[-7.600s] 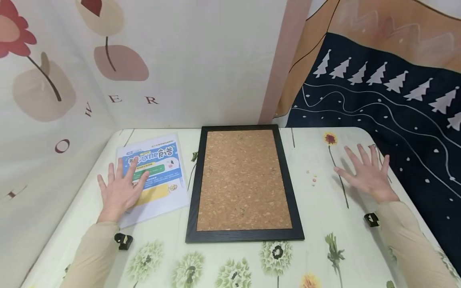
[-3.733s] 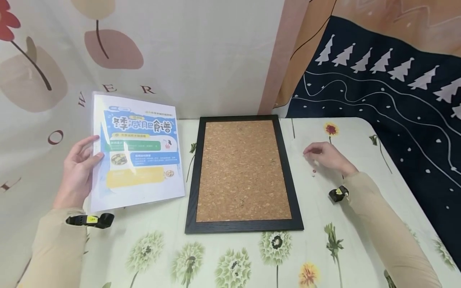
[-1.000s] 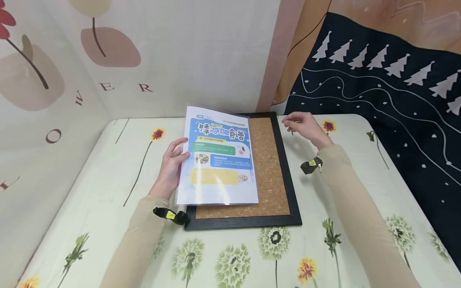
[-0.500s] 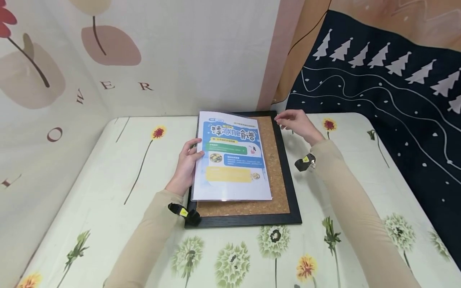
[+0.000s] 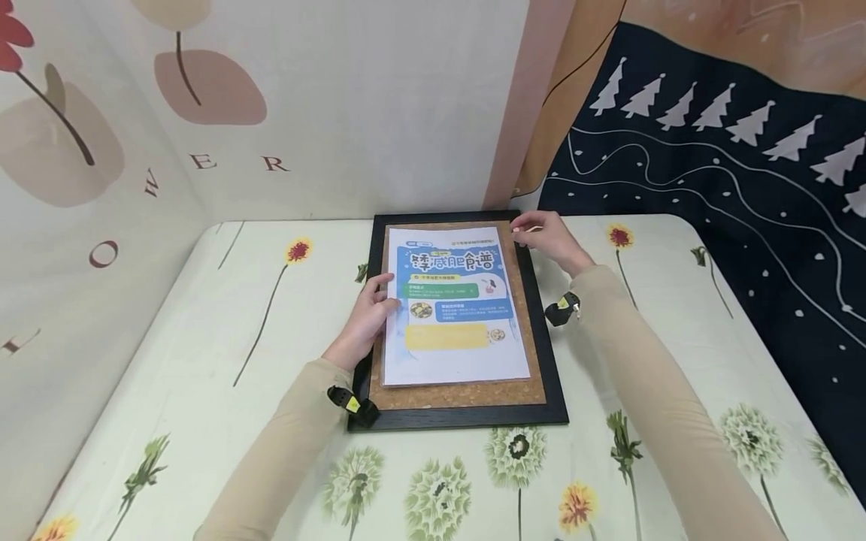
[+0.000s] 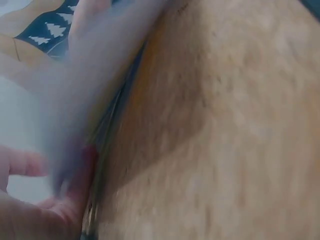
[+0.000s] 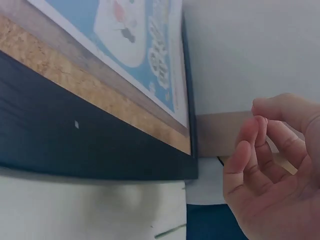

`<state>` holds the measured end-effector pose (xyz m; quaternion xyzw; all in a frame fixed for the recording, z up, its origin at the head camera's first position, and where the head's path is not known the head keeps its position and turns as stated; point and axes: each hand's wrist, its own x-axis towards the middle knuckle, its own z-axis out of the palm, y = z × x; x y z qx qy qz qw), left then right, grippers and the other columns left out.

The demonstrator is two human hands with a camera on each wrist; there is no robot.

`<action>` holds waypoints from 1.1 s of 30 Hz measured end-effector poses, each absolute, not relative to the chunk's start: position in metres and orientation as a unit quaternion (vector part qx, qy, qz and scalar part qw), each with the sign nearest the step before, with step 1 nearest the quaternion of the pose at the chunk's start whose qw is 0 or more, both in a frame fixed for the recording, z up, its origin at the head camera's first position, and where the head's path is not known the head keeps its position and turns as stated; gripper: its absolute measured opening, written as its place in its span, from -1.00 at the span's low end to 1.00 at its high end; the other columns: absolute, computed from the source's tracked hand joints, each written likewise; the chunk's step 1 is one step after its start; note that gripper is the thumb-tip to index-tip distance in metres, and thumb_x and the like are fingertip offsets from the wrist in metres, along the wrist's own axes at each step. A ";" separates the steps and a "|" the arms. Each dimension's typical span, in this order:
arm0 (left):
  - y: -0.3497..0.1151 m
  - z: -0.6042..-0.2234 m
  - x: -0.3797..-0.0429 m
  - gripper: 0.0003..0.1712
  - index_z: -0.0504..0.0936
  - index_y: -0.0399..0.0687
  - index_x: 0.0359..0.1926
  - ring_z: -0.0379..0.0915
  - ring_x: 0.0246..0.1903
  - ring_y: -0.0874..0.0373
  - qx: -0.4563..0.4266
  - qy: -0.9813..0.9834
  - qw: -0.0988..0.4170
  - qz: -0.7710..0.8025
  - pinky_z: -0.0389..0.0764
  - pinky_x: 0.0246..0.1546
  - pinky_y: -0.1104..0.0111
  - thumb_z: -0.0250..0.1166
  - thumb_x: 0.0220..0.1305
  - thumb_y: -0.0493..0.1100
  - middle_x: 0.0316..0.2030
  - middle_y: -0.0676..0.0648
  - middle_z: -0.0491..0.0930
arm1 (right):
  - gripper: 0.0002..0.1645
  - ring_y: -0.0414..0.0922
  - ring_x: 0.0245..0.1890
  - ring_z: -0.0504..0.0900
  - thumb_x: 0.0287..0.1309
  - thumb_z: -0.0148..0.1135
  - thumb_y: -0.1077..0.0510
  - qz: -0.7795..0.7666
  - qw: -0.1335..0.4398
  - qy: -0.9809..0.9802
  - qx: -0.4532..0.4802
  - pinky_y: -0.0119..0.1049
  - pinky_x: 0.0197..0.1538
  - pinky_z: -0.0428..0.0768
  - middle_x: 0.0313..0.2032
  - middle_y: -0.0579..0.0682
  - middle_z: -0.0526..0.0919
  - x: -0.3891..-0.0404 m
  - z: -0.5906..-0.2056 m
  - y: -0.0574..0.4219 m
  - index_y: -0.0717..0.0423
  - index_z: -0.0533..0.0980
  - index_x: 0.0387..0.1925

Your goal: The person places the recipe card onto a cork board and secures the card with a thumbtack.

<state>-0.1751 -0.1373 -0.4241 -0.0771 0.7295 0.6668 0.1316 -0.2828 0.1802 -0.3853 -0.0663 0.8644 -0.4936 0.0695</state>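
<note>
A printed sheet in a clear sleeve [image 5: 460,367] lies over the cork [image 5: 446,397] of a black-framed board [image 5: 456,415]. My left hand [image 5: 365,319] pinches the sheet's left edge, thumb on top. In the left wrist view that hand [image 6: 55,215] is blurred beside the lifted sheet edge, with cork showing below. Above the board's upper right corner, my right hand [image 5: 551,239] has thumb and fingertips together, a tiny pale pin-like piece [image 5: 517,230] showing at their tips. In the right wrist view its curled fingers [image 7: 242,150] hover past the frame corner.
A pale flower-printed cloth [image 5: 271,406] covers the table. Behind the board hangs a light patterned curtain [image 5: 365,113]. A dark cloth with white trees [image 5: 676,158] hangs at the right, close to the table's right edge.
My left hand picked the sheet up from the table's left side, carried it right and lowered it over the cork. My right hand moved from the right-hand table area to the board's upper right corner.
</note>
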 end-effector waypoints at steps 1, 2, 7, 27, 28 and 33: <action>-0.139 -0.424 -0.176 -0.28 0.02 -0.01 0.49 0.45 0.04 -0.12 -0.069 0.747 0.139 0.647 0.52 -0.11 0.21 -0.01 0.36 -0.32 0.21 -0.30 0.34 | -0.68 0.01 -0.12 0.43 0.29 0.15 0.24 -0.493 0.068 0.865 -0.067 -0.20 -0.08 0.41 -0.08 0.16 0.52 -0.283 -0.387 0.178 0.30 0.52 0.03; -0.141 -0.423 -0.177 -0.25 -0.04 0.00 0.50 0.47 0.01 -0.11 -0.061 0.764 0.146 0.625 0.54 -0.16 0.24 0.00 0.36 -0.30 0.21 -0.30 0.34 | -0.68 0.02 -0.13 0.45 0.29 0.14 0.24 -0.492 0.067 0.865 -0.070 -0.21 -0.08 0.42 -0.07 0.17 0.53 -0.284 -0.389 0.176 0.32 0.52 0.03; -0.151 -0.416 -0.184 -0.14 -0.27 -0.04 0.53 0.53 -0.07 -0.13 -0.019 0.819 0.178 0.545 0.60 -0.24 0.22 0.03 0.39 -0.24 0.18 -0.36 0.38 | -0.69 0.02 -0.16 0.48 0.31 0.15 0.21 -0.492 0.069 0.865 -0.075 -0.24 -0.08 0.46 -0.06 0.18 0.57 -0.288 -0.397 0.166 0.31 0.55 0.01; -0.156 -0.415 -0.202 -0.12 -0.07 -0.21 0.51 0.58 -0.42 0.03 0.002 0.844 0.218 0.490 0.64 -0.39 0.27 0.20 0.30 -0.39 -0.26 -0.29 0.57 | -0.75 -0.03 -0.23 0.59 0.25 0.28 0.14 -0.436 0.094 0.890 -0.092 -0.19 -0.02 0.50 -0.23 0.11 0.67 -0.310 -0.408 0.132 0.22 0.64 -0.11; -0.156 -0.415 -0.203 -0.12 -0.07 -0.21 0.51 0.58 -0.42 0.03 0.003 0.844 0.220 0.490 0.64 -0.39 0.27 0.20 0.30 -0.39 -0.27 -0.29 0.57 | -0.74 -0.04 -0.25 0.60 0.25 0.28 0.14 -0.434 0.095 0.891 -0.092 -0.20 -0.02 0.50 -0.24 0.10 0.67 -0.312 -0.409 0.131 0.22 0.64 -0.11; -0.157 -0.415 -0.206 -0.12 -0.08 -0.21 0.50 0.56 -0.45 0.05 0.003 0.834 0.236 0.499 0.64 -0.40 0.28 0.21 0.31 -0.39 -0.30 -0.27 0.56 | -0.73 -0.04 -0.24 0.57 0.24 0.30 0.10 -0.427 0.087 0.896 -0.090 -0.20 -0.02 0.48 -0.23 0.08 0.66 -0.320 -0.410 0.125 0.19 0.66 -0.12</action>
